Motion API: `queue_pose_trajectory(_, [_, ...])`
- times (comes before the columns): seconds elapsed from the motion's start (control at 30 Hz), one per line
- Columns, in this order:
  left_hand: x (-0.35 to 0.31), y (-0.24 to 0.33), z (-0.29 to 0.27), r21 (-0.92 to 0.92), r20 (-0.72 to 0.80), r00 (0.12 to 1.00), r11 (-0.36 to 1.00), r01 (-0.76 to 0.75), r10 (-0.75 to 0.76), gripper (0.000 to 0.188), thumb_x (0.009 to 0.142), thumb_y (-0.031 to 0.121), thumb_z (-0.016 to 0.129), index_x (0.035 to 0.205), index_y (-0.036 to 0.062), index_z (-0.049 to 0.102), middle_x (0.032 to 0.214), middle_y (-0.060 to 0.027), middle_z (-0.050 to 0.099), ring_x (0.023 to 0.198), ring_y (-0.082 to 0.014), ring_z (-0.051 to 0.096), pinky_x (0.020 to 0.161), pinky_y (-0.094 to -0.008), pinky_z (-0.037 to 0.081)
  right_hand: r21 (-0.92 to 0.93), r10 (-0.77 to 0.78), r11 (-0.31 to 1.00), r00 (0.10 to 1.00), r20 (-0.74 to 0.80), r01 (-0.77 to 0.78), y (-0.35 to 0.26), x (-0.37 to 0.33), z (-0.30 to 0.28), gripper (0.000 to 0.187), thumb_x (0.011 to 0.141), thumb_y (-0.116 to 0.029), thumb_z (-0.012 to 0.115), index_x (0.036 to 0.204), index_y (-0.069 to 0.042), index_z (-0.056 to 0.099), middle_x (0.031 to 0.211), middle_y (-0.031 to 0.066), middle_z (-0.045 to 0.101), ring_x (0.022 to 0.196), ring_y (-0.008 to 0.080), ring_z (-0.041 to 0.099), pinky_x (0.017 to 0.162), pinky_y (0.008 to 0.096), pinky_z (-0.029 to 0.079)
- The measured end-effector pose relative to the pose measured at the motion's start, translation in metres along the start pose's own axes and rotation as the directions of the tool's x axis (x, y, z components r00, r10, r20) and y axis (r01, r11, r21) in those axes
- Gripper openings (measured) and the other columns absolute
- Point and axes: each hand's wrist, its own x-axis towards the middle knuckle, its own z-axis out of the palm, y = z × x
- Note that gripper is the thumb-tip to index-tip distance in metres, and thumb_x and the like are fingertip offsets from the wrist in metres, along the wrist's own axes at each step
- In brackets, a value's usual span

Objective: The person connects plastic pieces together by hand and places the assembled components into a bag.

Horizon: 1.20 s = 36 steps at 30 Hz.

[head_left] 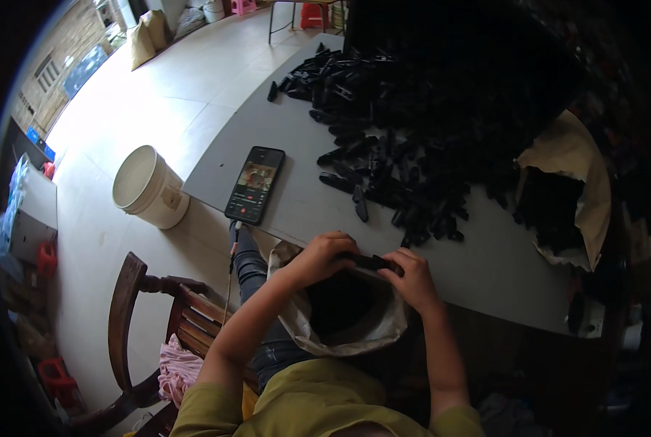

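My left hand [330, 256] and right hand [411, 277] pinch black plastic clip [368, 261] above sack [365, 342], by near edge of table [304, 191]; smartphone [255, 184] near left corner.

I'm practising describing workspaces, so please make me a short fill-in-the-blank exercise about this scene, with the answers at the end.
1. The left hand and the right hand hold a slim piece coloured ____.
2. In the picture, the smartphone lies to the ____ of the heap of small pieces.
3. The cloth by the wooden chair is ____.
4. The bucket stands on the ____.

Missing words: black; left; pink; floor.
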Motion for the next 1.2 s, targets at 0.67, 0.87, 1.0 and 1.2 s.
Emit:
queue_pose_trajectory(0.67, [0.044, 0.005, -0.006, 0.547, -0.147, 0.984, 0.837, -0.002, 0.099, 0.028, 0.075, 0.008, 0.066, 0.103, 0.0075, 0.064, 0.105, -0.0081, 0.058, 0.098, -0.0271, 0.055, 0.08, -0.0371, 0.047, -0.547, 0.015, 0.806, 0.931, -0.364, -0.227, 0.016, 0.016, 0.012, 0.031, 0.077, -0.022, 0.073, 0.099, -0.007, 0.058, 0.095, 0.0098, 0.057, 0.077, 0.0274, 0.063, 0.061, 0.0367, 0.05])
queue_pose_trajectory(0.87, [0.053, 0.002, -0.005, 0.341, -0.083, 0.99, 0.937, -0.08, 0.115, 0.02, 0.073, 0.0, 0.068, 0.089, 0.0043, 0.058, 0.099, -0.008, 0.059, 0.091, -0.025, 0.06, 0.076, -0.0344, 0.049, -0.148, 0.001, 0.986, 0.906, -0.424, -0.07, 0.008, 0.004, 0.014, 0.03, 0.075, 0.001, 0.066, 0.103, -0.004, 0.057, 0.096, 0.0123, 0.056, 0.084, 0.0283, 0.063, 0.071, 0.0368, 0.051])
queue_pose_trajectory(1.0, [0.04, 0.016, 0.003, -0.446, -0.292, 0.929, 0.891, 0.079, -0.229, 0.019, 0.074, -0.006, 0.068, 0.085, 0.0006, 0.054, 0.092, -0.0105, 0.064, 0.087, -0.0224, 0.067, 0.076, -0.0288, 0.052, 0.112, 0.107, 0.991, 0.917, -0.385, -0.069, 0.02, -0.008, 0.004, 0.027, 0.074, 0.001, 0.068, 0.1, -0.002, 0.061, 0.091, 0.0079, 0.061, 0.082, 0.0197, 0.063, 0.069, 0.0302, 0.05])
queue_pose_trajectory(1.2, [0.025, 0.006, 0.01, -0.138, -0.045, 0.987, 0.98, 0.147, -0.154, 0.024, 0.071, -0.001, 0.071, 0.095, 0.0022, 0.067, 0.093, -0.0101, 0.065, 0.09, -0.0237, 0.065, 0.081, -0.0322, 0.051, 0.181, 0.159, 0.978, 0.929, -0.335, -0.102, 0.009, -0.007, 0.004, 0.026, 0.072, -0.002, 0.072, 0.097, -0.002, 0.066, 0.091, 0.0091, 0.063, 0.082, 0.0213, 0.063, 0.072, 0.0303, 0.049])
